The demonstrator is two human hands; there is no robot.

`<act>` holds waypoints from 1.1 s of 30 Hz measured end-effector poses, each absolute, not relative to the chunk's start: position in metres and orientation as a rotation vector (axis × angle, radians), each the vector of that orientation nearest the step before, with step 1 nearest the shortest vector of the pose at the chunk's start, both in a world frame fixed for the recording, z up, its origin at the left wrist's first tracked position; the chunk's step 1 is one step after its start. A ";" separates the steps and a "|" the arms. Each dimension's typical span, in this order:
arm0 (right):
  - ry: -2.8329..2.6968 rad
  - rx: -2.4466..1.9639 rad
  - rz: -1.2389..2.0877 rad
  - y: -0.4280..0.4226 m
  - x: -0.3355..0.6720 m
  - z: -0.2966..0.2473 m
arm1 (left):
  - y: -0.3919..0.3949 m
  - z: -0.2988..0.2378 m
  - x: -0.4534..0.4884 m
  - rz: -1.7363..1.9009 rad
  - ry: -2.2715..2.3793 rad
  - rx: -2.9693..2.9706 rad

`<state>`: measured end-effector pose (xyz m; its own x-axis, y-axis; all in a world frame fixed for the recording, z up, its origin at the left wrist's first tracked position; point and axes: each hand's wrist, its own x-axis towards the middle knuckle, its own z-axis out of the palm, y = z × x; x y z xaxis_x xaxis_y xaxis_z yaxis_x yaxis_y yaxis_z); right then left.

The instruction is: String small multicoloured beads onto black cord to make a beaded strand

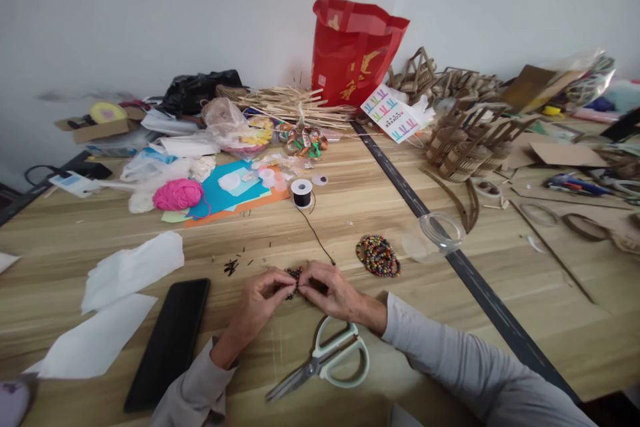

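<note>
My left hand (263,299) and my right hand (331,290) meet at the front middle of the table, thumbs and forefingers pinched on a small string of dark, multicoloured beads (293,273). The fingers partly hide it. Behind them stands a spool of black cord (302,195), its loose cord (314,232) running toward my right hand. To the right lies a coiled pile of colourful bead strings (379,256). Scissors with pale green handles (325,363) rest just below my hands, blades pointing left. Short black cord scraps (231,267) lie left of my hands.
A black phone (167,345) and white paper sheets (133,271) lie at left. Farther back are pink yarn (178,194), blue card (235,188) and a red bag (355,53). Rolled clear line (442,232) and small woven baskets (467,157) stand at right.
</note>
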<state>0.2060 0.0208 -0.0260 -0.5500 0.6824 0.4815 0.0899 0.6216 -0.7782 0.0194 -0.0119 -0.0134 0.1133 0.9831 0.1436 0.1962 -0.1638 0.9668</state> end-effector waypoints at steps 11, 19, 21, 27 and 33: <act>-2.039 -0.621 0.870 0.023 0.204 -0.026 | -0.012 -0.022 0.016 1.148 1.214 1.558; -2.043 -0.641 0.903 0.023 0.205 -0.024 | -0.012 -0.015 0.017 1.112 1.260 1.534; -2.042 -0.656 0.901 0.023 0.206 -0.025 | -0.012 -0.014 0.016 1.098 1.275 1.539; -2.053 -0.657 0.901 0.023 0.205 -0.026 | -0.011 -0.015 0.017 1.094 1.242 1.554; -2.054 -0.647 0.895 0.023 0.204 -0.025 | -0.011 -0.017 0.017 1.111 1.235 1.548</act>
